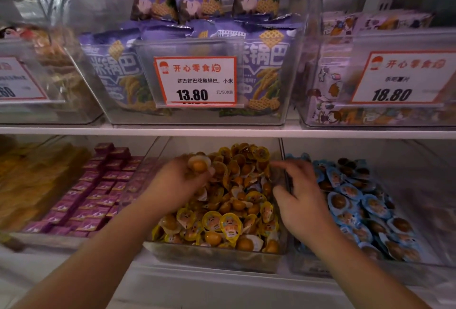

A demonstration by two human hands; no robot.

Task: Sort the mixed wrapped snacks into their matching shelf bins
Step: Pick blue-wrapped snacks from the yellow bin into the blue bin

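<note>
Seemingly midway: her left hand (180, 183) pinches 1 yellow snack (198, 164) over the yellow bin (217, 257). Right hand (299, 197), fingers loosely spread, rests at the blue bin (308, 265) wall; remaining strays are hard to spot.

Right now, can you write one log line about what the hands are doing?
left hand: holds yellow egg pack | right hand: on clear divider, grip unclear | yellow bin: full | blue packs: right bin

Dim lower shelf, edges blurred (wide-angle)
</note>
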